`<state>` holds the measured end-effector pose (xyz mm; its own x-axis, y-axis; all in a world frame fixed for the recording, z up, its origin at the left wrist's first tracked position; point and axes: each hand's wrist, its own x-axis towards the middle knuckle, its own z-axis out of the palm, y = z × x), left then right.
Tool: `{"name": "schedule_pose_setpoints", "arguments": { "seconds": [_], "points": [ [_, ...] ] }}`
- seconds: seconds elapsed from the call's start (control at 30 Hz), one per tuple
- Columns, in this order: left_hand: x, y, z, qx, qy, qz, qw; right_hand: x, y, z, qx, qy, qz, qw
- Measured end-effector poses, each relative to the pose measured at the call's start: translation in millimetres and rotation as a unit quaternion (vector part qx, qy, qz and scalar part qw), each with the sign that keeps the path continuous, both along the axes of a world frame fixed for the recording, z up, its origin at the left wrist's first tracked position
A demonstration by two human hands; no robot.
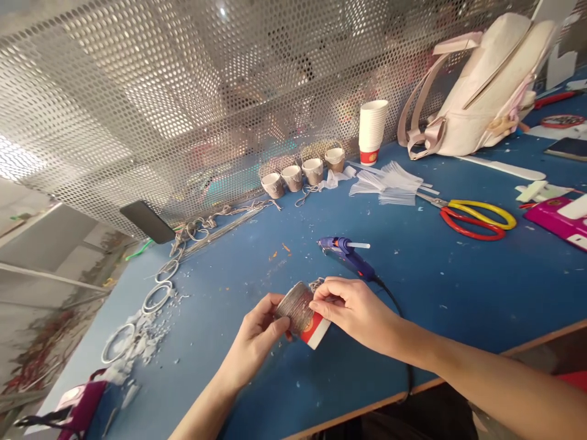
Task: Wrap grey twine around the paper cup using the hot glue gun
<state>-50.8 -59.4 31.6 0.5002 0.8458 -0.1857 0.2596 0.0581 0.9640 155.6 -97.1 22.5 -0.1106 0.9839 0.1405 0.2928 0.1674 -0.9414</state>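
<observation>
A grey-cord-wrapped paper cup (300, 308) is pinched sideways between the fingers of the left hand (257, 335) and right hand (355, 308), above the blue table (458, 293). A purple glue gun (346, 253) is laid just behind it. Only the cup's red-and-white end is left uncovered.

Your right hand (355, 310) hides the glue gun's (345, 252) grip and part of the cup (298, 307). The pink box (557, 221) runs off the right edge, and the cup's red print is too small to read.

Blue table (458, 287), perforated metal wall (183, 91)
</observation>
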Motion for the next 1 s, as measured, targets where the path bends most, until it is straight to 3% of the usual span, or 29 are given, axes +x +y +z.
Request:
{"name": "schedule_pose_setpoints", "arguments": {
  "seconds": [0.27,0.6,1.0],
  "points": [
    [-0.5,1.7,1.4,0.02,0.022,-0.011,1.0,7.2,-3.3,4.5,-0.015,-0.055,0.046,0.997],
    [0.5,0.0,3.9,0.035,0.033,-0.035,0.998,4.0,-4.6,7.6,0.023,-0.055,0.034,0.998],
    [-3.2,-0.4,1.4,0.065,0.025,-0.042,0.997,2.7,-4.7,5.3,-0.059,-0.032,0.012,0.998]
  ]
}}
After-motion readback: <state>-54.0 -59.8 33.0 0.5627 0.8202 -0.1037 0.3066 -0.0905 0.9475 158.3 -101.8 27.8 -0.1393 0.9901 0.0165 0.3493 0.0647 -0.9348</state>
